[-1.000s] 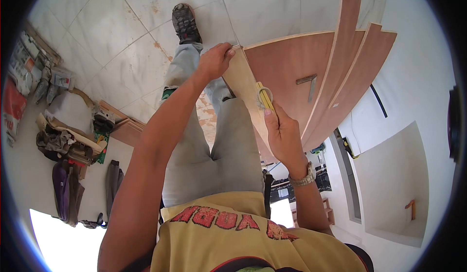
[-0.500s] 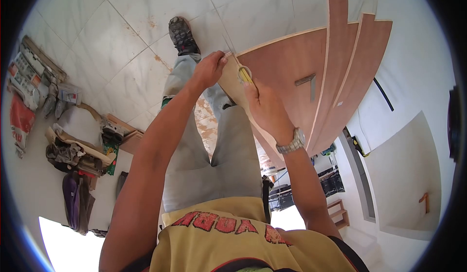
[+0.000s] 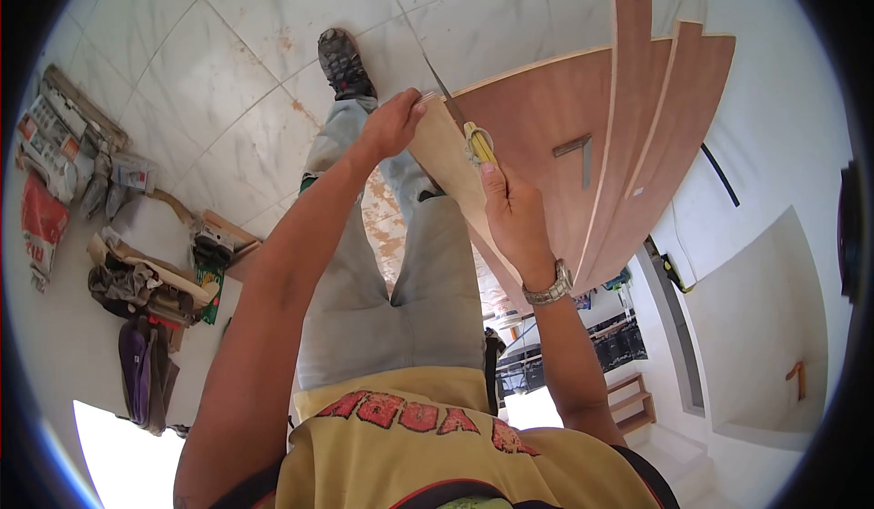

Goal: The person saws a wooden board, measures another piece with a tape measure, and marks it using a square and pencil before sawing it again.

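My right hand, with a metal watch at its wrist, is wrapped round the yellow handle of a handsaw. The saw's thin dark blade points up and left, past the corner of the plywood. My left hand is closed on the near corner of a pale-edged plywood board, beside the blade. The exact spot where the teeth meet the wood is too small to make out. A small try square lies on the reddish plywood sheet to the right of my right hand.
Long plywood strips lie along the sheet's right side. My shoe stands on the tiled floor, which has sawdust patches. Bags, cloths and tools lie along the left. A wooden step shelf is at lower right.
My right hand has drawn the saw back, right and slightly down, so more of its blade shows. My left hand stays on the board's corner.
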Demonstrator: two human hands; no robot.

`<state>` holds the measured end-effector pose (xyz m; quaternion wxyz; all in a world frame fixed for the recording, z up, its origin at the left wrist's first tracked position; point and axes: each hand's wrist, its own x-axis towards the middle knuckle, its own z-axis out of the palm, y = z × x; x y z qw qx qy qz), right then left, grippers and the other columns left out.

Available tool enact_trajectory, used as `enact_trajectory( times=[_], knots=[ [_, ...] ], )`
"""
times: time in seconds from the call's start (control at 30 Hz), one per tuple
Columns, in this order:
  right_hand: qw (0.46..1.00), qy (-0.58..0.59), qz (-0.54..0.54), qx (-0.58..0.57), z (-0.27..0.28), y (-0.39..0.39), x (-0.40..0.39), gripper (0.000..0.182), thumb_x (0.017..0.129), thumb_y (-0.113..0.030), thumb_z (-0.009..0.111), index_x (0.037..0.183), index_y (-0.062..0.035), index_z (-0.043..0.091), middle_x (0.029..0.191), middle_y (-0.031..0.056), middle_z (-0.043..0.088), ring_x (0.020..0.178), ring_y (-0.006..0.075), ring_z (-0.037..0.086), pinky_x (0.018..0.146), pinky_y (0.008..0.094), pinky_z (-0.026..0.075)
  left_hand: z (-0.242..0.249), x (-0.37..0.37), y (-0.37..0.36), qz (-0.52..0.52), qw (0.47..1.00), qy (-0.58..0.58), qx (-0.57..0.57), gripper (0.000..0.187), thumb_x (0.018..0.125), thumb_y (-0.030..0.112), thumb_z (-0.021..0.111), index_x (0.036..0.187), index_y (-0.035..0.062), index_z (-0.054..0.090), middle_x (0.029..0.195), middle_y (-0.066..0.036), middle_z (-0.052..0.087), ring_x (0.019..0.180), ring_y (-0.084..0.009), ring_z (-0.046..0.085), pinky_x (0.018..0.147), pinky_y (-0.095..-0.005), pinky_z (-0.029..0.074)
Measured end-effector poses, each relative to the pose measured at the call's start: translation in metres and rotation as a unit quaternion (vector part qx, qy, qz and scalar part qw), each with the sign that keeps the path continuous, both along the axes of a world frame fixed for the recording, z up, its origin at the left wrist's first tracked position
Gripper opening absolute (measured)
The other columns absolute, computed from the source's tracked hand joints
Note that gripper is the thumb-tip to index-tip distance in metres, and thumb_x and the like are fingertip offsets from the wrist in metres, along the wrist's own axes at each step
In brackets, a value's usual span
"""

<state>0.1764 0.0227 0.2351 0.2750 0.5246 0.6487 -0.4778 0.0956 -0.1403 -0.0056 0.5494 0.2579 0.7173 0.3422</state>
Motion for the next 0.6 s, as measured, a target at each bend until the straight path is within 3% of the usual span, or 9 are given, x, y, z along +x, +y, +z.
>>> enact_trajectory(
  times=[0.1, 0.3, 0.5, 0.6],
  knots=[
    [1.0, 0.01, 0.003, -0.006, 0.0, -0.005, -0.002, 0.04, 0.108, -0.031, 0.049, 0.115, 0.0057, 0.063, 0.075, 0.0238, 0.062, 0.063, 0.0354, 0.06, 0.062, 0.0402, 0.048, -0.001, 0.0, -0.001, -0.003, 1.0, -0.002, -0.002, 0.03, 0.106, 0.031, 0.045, 0.111, 0.0028, 0.053, 0.098, -0.023, 0.061, 0.096, -0.0436, 0.059, 0.082, -0.0494, 0.046],
    [0.999, 0.004, 0.034, -0.006, 0.003, -0.003, -0.007, 0.041, 0.107, -0.031, 0.049, 0.122, 0.0055, 0.061, 0.084, 0.0278, 0.065, 0.075, 0.042, 0.066, 0.068, 0.0428, 0.051, -0.001, 0.001, 0.0, -0.003, 1.0, -0.001, -0.009, 0.031, 0.106, 0.032, 0.045, 0.112, 0.0033, 0.053, 0.099, -0.023, 0.061, 0.097, -0.0442, 0.059, 0.082, -0.0491, 0.047],
    [0.998, -0.015, 0.052, -0.043, 0.006, -0.001, -0.022, 0.038, 0.107, -0.031, 0.049, 0.115, 0.0035, 0.062, 0.083, 0.0261, 0.065, 0.075, 0.0432, 0.065, 0.066, 0.0442, 0.05, 0.001, 0.0, 0.001, -0.003, 1.0, -0.011, -0.021, 0.03, 0.106, 0.033, 0.045, 0.11, 0.0042, 0.053, 0.101, -0.023, 0.06, 0.099, -0.0447, 0.059, 0.083, -0.0496, 0.046],
    [0.997, -0.027, 0.068, -0.019, 0.028, -0.005, -0.021, 0.035, 0.107, -0.031, 0.048, 0.105, 0.0015, 0.06, 0.077, 0.0241, 0.063, 0.07, 0.0429, 0.063, 0.063, 0.045, 0.049, -0.003, 0.0, -0.002, -0.022, 0.999, -0.019, -0.024, 0.033, 0.106, 0.038, 0.043, 0.12, 0.0099, 0.053, 0.113, -0.017, 0.062, 0.107, -0.0415, 0.06, 0.089, -0.0507, 0.049]
  ],
)
